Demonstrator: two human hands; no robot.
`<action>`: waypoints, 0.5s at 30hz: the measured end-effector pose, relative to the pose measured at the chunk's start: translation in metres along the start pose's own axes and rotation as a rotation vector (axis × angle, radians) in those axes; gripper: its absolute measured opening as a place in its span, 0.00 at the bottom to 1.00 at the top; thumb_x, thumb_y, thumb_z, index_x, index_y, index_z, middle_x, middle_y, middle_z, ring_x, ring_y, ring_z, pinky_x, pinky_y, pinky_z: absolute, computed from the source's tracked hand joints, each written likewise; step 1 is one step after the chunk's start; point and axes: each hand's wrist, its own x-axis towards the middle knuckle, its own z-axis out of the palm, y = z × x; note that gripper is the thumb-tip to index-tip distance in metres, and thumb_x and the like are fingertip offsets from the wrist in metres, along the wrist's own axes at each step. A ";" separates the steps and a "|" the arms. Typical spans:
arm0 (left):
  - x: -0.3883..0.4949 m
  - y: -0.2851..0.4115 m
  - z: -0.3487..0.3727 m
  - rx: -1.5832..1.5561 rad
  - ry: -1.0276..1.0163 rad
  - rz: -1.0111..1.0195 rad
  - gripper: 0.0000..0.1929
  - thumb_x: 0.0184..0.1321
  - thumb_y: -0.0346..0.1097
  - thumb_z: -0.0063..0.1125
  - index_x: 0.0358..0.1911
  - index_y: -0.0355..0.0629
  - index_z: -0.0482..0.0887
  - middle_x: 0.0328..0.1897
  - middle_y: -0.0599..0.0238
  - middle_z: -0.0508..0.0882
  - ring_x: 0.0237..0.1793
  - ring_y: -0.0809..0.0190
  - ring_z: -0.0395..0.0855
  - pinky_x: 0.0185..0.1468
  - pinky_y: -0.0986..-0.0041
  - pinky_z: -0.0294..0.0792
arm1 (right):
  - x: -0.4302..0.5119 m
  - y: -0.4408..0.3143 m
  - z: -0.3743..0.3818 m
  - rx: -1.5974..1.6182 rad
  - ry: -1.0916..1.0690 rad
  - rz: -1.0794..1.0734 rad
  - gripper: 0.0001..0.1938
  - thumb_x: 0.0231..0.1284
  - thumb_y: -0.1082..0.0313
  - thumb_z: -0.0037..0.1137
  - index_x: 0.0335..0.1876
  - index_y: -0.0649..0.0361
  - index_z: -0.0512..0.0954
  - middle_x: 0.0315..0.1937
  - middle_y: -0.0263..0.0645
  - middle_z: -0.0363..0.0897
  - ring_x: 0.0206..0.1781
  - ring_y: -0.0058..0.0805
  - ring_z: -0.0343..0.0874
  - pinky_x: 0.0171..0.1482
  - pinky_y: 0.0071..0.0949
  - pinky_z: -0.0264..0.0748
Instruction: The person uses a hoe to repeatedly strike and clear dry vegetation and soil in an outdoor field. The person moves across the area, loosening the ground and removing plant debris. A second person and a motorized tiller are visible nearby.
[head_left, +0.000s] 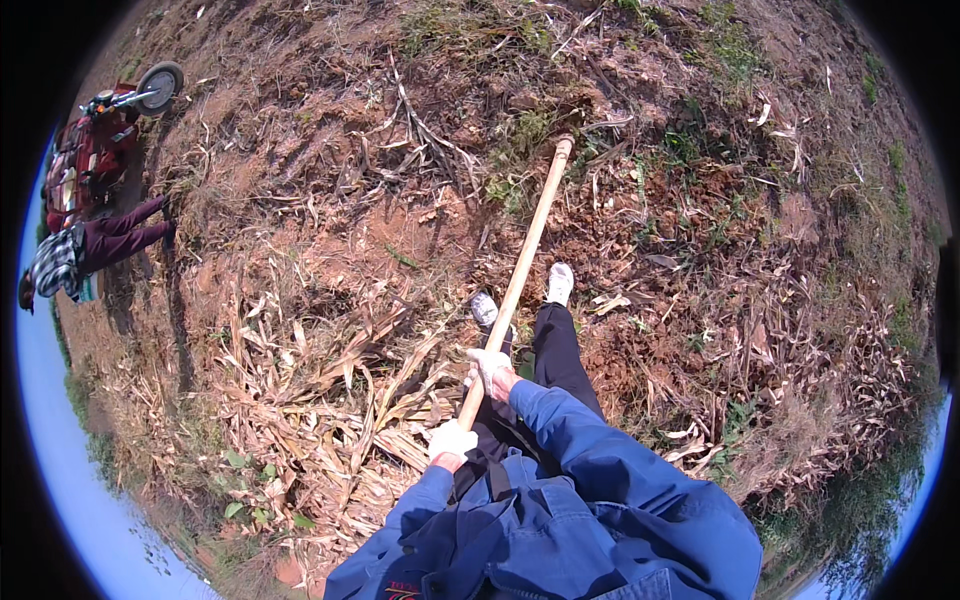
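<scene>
A long wooden tool handle (529, 244) slants up and slightly right from my body. My left hand (452, 441), in a white glove, grips it near its lower end. Further up the shaft my right hand (491, 369), gloved in white too, is closed around it. The far end of the handle reaches weeds and broken reddish soil; whatever head it carries cannot be made out there. Dry corn stalks and leaves (352, 405) lie heaped left of my hands. My feet in light shoes (559, 283) stand on either side of the shaft.
At the far left a person (112, 244) in a checked top and dark trousers stands beside a red motor tricycle (97, 150). Forked dry stalks (424, 131) lie on the ground ahead. Green weeds (682, 142) and more dry leaves (795, 330) cover the right side.
</scene>
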 end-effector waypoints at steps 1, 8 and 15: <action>-0.006 0.007 -0.016 0.039 -0.010 0.010 0.22 0.57 0.50 0.63 0.49 0.43 0.88 0.49 0.47 0.91 0.51 0.43 0.90 0.57 0.54 0.81 | 0.007 -0.030 0.007 -0.049 -0.002 0.050 0.12 0.67 0.65 0.68 0.36 0.54 0.72 0.21 0.30 0.69 0.18 0.29 0.72 0.24 0.39 0.78; -0.085 0.011 -0.032 0.007 0.086 0.015 0.20 0.59 0.48 0.63 0.51 0.48 0.84 0.44 0.50 0.90 0.46 0.42 0.90 0.53 0.51 0.81 | 0.018 -0.103 0.003 0.126 -0.113 -0.069 0.16 0.72 0.58 0.63 0.29 0.47 0.70 0.17 0.24 0.64 0.15 0.20 0.65 0.19 0.28 0.69; -0.105 -0.039 0.025 -0.028 0.099 -0.050 0.20 0.61 0.47 0.62 0.56 0.56 0.84 0.40 0.53 0.91 0.42 0.41 0.91 0.47 0.52 0.82 | -0.030 -0.042 0.009 -0.025 0.167 0.019 0.12 0.69 0.61 0.64 0.34 0.49 0.70 0.19 0.28 0.65 0.16 0.27 0.65 0.22 0.37 0.69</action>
